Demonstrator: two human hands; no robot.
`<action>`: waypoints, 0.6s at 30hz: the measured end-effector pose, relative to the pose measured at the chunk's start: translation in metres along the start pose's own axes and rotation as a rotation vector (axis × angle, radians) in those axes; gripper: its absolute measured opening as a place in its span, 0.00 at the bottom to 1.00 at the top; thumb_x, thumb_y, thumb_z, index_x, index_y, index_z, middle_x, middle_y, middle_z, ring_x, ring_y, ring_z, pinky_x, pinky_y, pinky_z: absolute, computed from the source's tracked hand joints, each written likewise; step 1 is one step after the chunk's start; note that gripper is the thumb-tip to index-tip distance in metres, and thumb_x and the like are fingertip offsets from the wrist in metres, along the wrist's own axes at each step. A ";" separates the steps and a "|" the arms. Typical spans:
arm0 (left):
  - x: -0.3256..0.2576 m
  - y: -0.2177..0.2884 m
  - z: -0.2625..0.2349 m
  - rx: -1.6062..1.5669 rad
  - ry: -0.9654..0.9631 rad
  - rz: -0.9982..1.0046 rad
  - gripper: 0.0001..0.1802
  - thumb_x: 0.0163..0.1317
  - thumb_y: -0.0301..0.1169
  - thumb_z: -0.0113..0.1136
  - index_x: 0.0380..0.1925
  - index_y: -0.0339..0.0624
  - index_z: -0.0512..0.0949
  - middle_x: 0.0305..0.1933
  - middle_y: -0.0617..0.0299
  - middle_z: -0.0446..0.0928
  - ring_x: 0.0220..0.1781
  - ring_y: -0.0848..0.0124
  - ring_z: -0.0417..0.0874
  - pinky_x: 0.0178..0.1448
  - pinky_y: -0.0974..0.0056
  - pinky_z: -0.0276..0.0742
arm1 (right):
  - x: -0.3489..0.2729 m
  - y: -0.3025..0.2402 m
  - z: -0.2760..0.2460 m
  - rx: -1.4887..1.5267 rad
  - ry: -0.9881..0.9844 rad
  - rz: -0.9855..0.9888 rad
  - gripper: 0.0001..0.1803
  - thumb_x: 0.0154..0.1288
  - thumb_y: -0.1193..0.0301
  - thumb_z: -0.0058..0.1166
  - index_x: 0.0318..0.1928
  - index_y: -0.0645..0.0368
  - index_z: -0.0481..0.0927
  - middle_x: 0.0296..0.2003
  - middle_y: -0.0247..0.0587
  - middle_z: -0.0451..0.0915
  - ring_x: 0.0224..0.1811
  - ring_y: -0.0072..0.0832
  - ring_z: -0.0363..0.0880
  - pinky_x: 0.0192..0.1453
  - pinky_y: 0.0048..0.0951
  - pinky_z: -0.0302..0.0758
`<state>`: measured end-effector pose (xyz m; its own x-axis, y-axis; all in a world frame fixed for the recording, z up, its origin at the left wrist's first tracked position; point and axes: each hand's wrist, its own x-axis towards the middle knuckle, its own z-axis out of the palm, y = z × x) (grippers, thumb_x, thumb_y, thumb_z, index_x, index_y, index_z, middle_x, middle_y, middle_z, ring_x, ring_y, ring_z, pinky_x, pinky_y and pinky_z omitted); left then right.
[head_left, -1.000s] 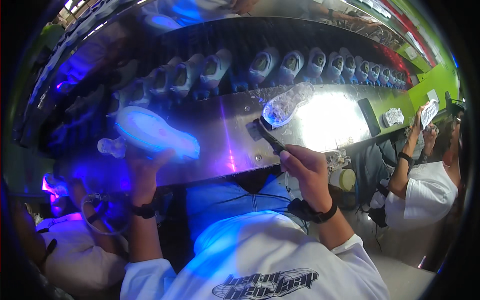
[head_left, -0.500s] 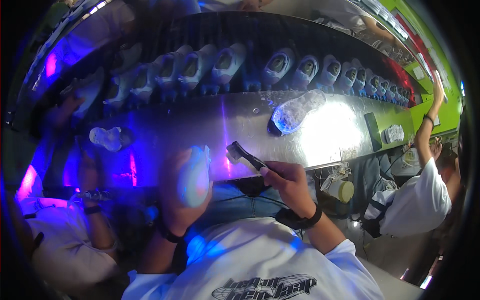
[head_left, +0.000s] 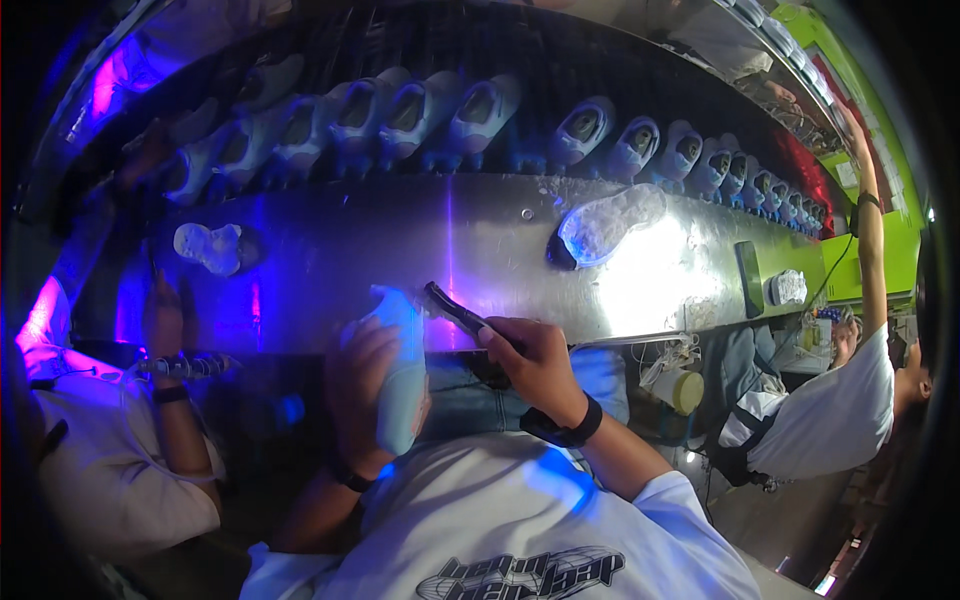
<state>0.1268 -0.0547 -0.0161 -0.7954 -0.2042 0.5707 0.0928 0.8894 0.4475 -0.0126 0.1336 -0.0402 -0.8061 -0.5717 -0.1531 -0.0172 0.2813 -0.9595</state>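
My left hand (head_left: 368, 372) is wrapped round a pale shoe sole (head_left: 402, 385), held tilted on edge over my lap at the bench's near edge. Its upper tip points away from me, and its far face is hidden. Just to the right, my right hand (head_left: 532, 362) grips the handle of a dark brush (head_left: 458, 314). The brush head points up and left, near the tip of the sole but apart from it; its bristles hardly show.
On the metal bench (head_left: 370, 250) lie a whitish sole-shaped piece (head_left: 612, 225) and a smaller one (head_left: 208, 248). Beyond runs a row of several pale shoes (head_left: 485, 110). Co-workers sit at left (head_left: 130, 460) and right (head_left: 830, 420); a cream container (head_left: 683, 390) hangs below the edge.
The sole has turned in my left hand, now showing a narrower side and standing lower. My right hand and the brush have shifted left, nearer to it. The right co-worker's arm has moved.
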 end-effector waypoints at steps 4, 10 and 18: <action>-0.001 -0.002 -0.003 0.011 -0.042 0.017 0.35 0.53 0.28 0.74 0.61 0.42 0.72 0.62 0.50 0.77 0.70 0.46 0.76 0.79 0.36 0.62 | -0.022 0.011 0.003 0.124 -0.057 -0.007 0.15 0.74 0.65 0.62 0.47 0.68 0.87 0.24 0.45 0.81 0.24 0.22 0.75 0.30 0.33 0.71; -0.003 -0.005 -0.002 0.017 -0.043 0.034 0.36 0.52 0.26 0.75 0.62 0.41 0.71 0.62 0.49 0.76 0.70 0.45 0.76 0.80 0.36 0.62 | -0.017 0.001 0.005 -0.007 0.037 -0.109 0.13 0.74 0.68 0.63 0.45 0.69 0.87 0.24 0.41 0.78 0.24 0.21 0.69 0.29 0.31 0.67; 0.003 -0.004 -0.009 0.057 -0.083 0.039 0.35 0.51 0.25 0.75 0.61 0.41 0.71 0.62 0.49 0.76 0.69 0.45 0.76 0.79 0.36 0.62 | -0.037 -0.018 -0.008 0.208 -0.202 0.087 0.15 0.77 0.66 0.61 0.48 0.69 0.87 0.26 0.33 0.80 0.29 0.16 0.72 0.32 0.25 0.68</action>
<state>0.1298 -0.0629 -0.0102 -0.8392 -0.1363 0.5265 0.0921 0.9185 0.3846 0.0129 0.1564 -0.0151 -0.6648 -0.6999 -0.2610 0.1851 0.1841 -0.9653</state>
